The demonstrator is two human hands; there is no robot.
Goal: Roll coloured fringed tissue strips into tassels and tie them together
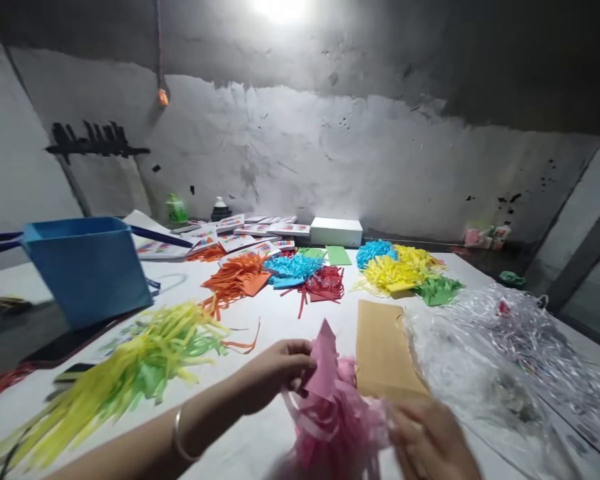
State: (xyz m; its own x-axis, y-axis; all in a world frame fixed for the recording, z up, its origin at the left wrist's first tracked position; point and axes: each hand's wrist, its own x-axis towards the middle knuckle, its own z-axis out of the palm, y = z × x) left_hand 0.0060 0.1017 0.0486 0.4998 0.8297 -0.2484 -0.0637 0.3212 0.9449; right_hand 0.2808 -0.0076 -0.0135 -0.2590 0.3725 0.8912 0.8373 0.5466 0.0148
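Observation:
A pink paper tassel [325, 410], a sheet cut into a fringe of strips, hangs in front of me. My left hand [285, 373] pinches its uncut, folded top edge, which points upward. At the fringe's right side is my right hand [425, 437], blurred, with its fingers closed on the strips' ends. A brown paper sheet [385, 347] lies just behind the right hand. To the left of my left forearm, yellow and green fringed paper [155, 353] spreads over the white table [240, 387].
Orange [237, 275], blue, red and yellow fringed paper bundles lie farther back. A blue paper bag [87, 273] stands at left. Clear plastic [475, 373] and shiny white strips [540, 333] cover the right side. A white box [336, 233] sits by the wall beside printed boxes [260, 229].

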